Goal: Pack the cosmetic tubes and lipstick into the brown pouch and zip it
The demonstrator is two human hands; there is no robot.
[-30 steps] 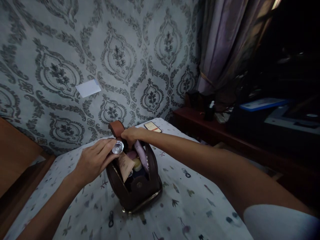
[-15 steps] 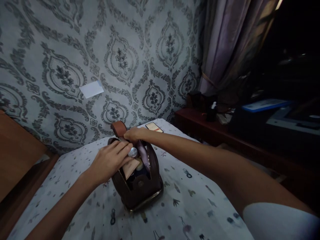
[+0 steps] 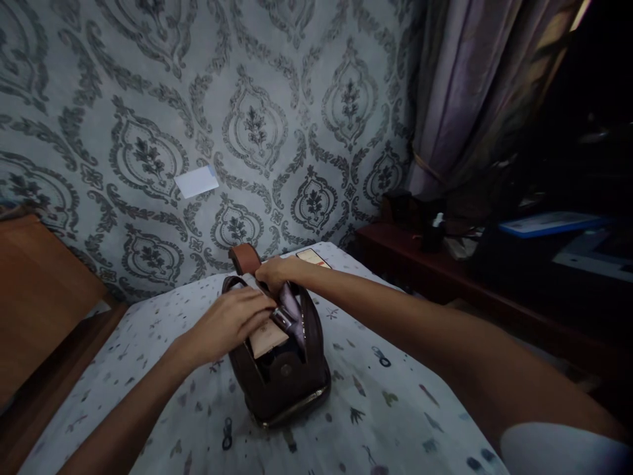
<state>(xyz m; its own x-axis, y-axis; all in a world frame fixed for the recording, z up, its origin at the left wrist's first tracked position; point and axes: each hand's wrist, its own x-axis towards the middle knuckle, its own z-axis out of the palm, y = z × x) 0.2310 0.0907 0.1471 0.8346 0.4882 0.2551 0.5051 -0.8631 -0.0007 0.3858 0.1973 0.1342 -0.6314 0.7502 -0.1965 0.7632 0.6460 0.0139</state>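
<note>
A dark brown bag (image 3: 287,389) stands unzipped on a bed with a patterned white sheet (image 3: 395,409). Inside it show a beige packet (image 3: 268,338), a shiny cylindrical item (image 3: 283,319) and pale lilac cloth (image 3: 293,305). My left hand (image 3: 235,320) reaches over the bag's left side, its fingers bent at the silvery item; whether they grip it is hidden. At the bag's far edge, beside a brown strap loop (image 3: 246,258), my right hand (image 3: 277,274) is closed on the rim or strap, its fingertips partly hidden.
A phone (image 3: 314,258) with a lit screen lies beyond my right wrist. Patterned wallpaper with a white card (image 3: 196,182) rises behind the bed. An orange-brown wooden panel (image 3: 44,297) is at left; a dark red ledge (image 3: 395,241) with small items and a purple curtain (image 3: 455,86) are at right.
The silvery item now lies lower and tilted in the bag's opening, showing its side instead of its round end. My left hand has shifted slightly over the bag. The view has turned a little left.
</note>
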